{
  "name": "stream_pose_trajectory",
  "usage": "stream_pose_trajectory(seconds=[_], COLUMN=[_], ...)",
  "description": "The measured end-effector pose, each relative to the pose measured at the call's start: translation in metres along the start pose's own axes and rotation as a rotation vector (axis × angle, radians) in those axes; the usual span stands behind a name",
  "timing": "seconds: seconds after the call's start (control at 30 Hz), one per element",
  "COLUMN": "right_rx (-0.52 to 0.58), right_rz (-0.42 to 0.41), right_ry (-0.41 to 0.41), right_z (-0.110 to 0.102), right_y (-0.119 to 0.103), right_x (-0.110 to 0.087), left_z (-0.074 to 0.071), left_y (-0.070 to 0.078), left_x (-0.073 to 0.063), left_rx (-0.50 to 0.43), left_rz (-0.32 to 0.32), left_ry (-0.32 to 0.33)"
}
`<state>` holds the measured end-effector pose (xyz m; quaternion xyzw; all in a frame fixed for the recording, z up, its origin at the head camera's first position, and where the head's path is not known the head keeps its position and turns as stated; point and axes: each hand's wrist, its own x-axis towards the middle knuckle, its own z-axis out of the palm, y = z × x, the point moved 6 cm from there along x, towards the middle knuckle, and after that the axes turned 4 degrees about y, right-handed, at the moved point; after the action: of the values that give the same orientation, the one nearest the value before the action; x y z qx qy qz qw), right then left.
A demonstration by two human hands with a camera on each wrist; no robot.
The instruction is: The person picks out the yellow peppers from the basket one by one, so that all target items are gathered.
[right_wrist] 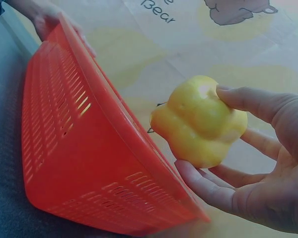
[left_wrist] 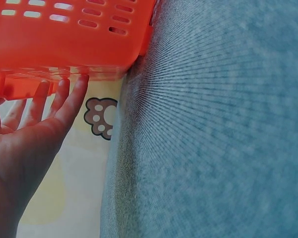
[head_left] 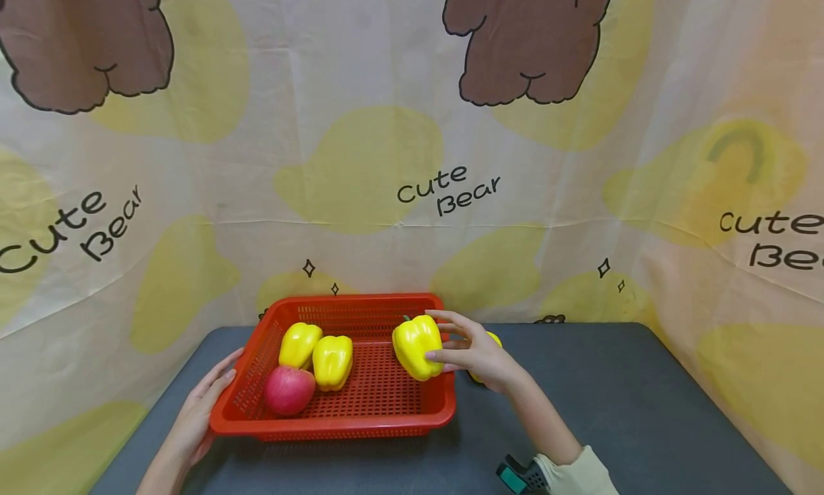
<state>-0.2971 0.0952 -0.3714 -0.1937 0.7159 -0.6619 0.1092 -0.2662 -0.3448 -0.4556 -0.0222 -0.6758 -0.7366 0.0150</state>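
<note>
My right hand [head_left: 479, 355] pinches a yellow bell pepper [head_left: 417, 347] between thumb and fingers, over the right end of a red plastic basket [head_left: 335, 428]. In the right wrist view the lobed bottom of this bell pepper [right_wrist: 201, 124] faces the camera, near the basket's rim. Two more yellow bell peppers [head_left: 332, 363] and a red apple [head_left: 290, 391] lie in the left part of the basket. My left hand [head_left: 199, 413] rests against the basket's left outer side; the left wrist view shows its fingers [left_wrist: 72, 101] nearly straight, with fingertips at the basket wall.
Another yellow pepper [head_left: 494, 340] is on the table right of the basket, mostly hidden behind my right hand. The dark grey table [head_left: 618, 402] extends to the right. A patterned cloth [head_left: 360, 173] hangs behind it. A dark and green device [head_left: 518, 475] sits at my right cuff.
</note>
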Motion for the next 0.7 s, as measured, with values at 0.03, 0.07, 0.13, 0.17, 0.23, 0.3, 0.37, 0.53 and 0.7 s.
stream_pose_trajectory(seconds=[0.03,0.07,0.13,0.17,0.23,0.3,0.37,0.53,0.7], right_rx=[-0.001,-0.002,-0.008,-0.009,-0.010,-0.008,-0.002,0.014,0.033], right_rz=[-0.002,-0.003,-0.005,-0.005,-0.006,-0.007,-0.006,0.005,0.005], right_ry=[0.003,0.006,0.013,0.016,0.018,0.019,0.021,0.033,0.044], right_z=[-0.001,-0.002,-0.004,-0.004,-0.006,-0.007,-0.008,-0.011,-0.013], right_y=[0.000,0.001,0.001,0.002,0.002,0.002,0.002,0.005,0.007], right_x=[-0.001,-0.001,-0.003,-0.003,-0.005,-0.007,-0.008,-0.011,-0.015], left_z=[0.000,0.000,0.000,0.000,-0.001,-0.001,-0.001,-0.001,0.000], left_y=[0.000,0.000,0.000,0.000,-0.001,-0.001,-0.001,-0.001,-0.001], left_x=[0.000,0.000,0.000,0.000,0.000,0.001,0.001,0.001,0.001], left_rx=[0.000,-0.001,-0.002,-0.002,-0.004,-0.004,-0.004,-0.009,-0.023], left_rz=[0.000,0.000,0.002,0.002,0.000,-0.004,-0.007,-0.005,0.011], left_ry=[0.001,0.002,0.004,0.008,0.015,0.019,0.022,0.018,0.006])
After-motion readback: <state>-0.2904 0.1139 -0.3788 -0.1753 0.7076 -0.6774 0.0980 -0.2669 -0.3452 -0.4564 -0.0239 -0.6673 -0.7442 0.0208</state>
